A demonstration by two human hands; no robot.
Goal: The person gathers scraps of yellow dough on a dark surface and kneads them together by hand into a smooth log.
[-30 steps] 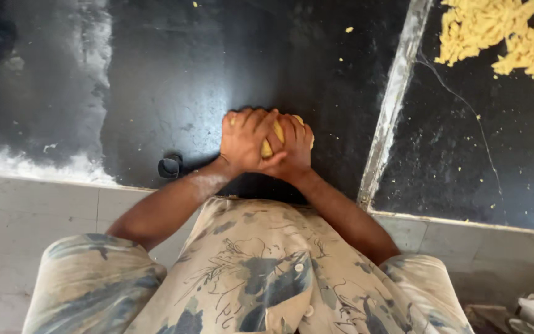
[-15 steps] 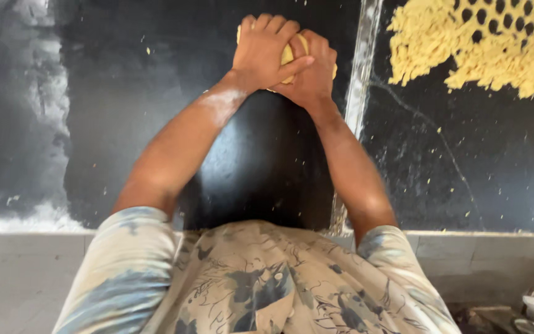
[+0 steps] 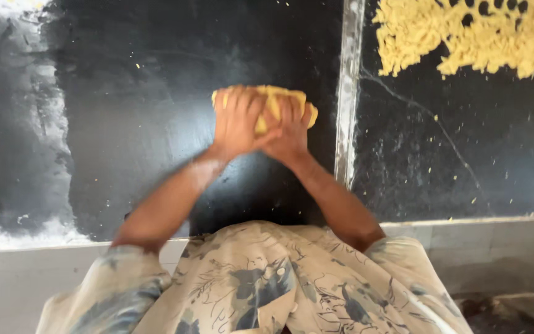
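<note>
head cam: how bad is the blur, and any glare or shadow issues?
Head view: hands, left and right, and the yellow dough they clasp are motion-smeared; the black slab shows soft sheen, no hard glare; yellow strands top right look fairly sharp; a dark shadow lies under the forearms.

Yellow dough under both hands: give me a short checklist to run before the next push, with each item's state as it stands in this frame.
1. Both hands on the dough: ok. The left hand and right hand are pressed together over the yellow dough.
2. Dough lies on the black slab: ok.
3. Dough stays off the pale seam to its right: ok, a dark gap shows.
4. Dough kept apart from the yellow shreds on the neighbouring slab: ok.
5. Flour under the dough: cannot tell; the white flour lies along the slab's left and near edges.
6. Dough's texture: cannot tell, blurred.
</note>
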